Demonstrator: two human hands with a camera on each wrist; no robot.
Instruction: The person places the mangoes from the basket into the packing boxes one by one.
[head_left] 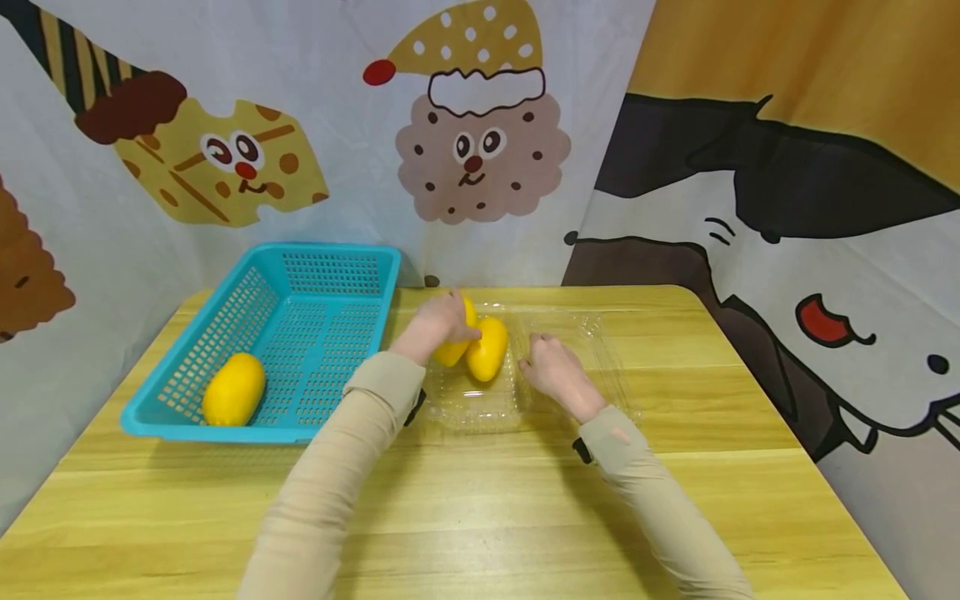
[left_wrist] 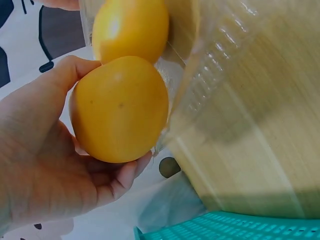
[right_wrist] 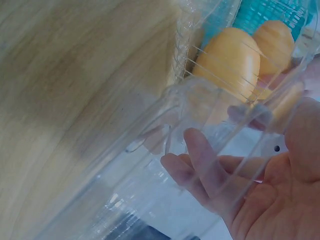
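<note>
A yellow mango (left_wrist: 119, 110) is gripped by my left hand (head_left: 441, 321), fingers and thumb curled round its sides. It is over the left half of a clear plastic clamshell box (head_left: 480, 412). A second mango (head_left: 487, 348) lies in that half, touching or nearly touching the held one. My right hand (head_left: 553, 367) holds the box near the fold between its two halves; in the right wrist view its fingers (right_wrist: 200, 155) show through the clear plastic. Exactly where the thumb presses is hard to make out.
Left of the box stands a blue plastic basket (head_left: 330, 333) with another mango (head_left: 234, 390) in its near left corner. The wooden table (head_left: 465, 517) ends at the back against a printed cloth (head_left: 480, 250). The box's other half (head_left: 592, 350) spreads to the right.
</note>
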